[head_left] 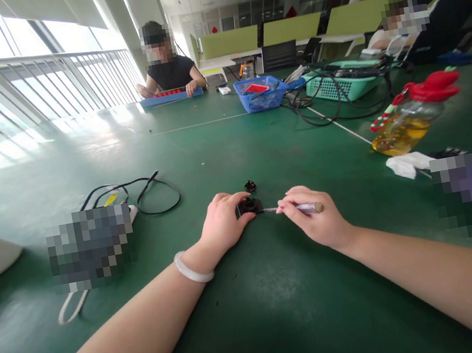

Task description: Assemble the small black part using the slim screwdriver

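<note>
My left hand, with a white bangle at the wrist, grips a small black device against the green table, thumb on its near side and fingers on its far side. Its exact kind is too small to make out. In my right hand is a screwdriver with a pale, see-through handle, held almost level between thumb and fingers. Its thin shaft points left, and the tip meets the right edge of the black device. Just beyond the device lies a small dark part.
A blurred-out object and black cable lie left. At right stand a red-lidded bottle and a white tissue. Farther back are a blue basket, a green basket with cables, and a seated person.
</note>
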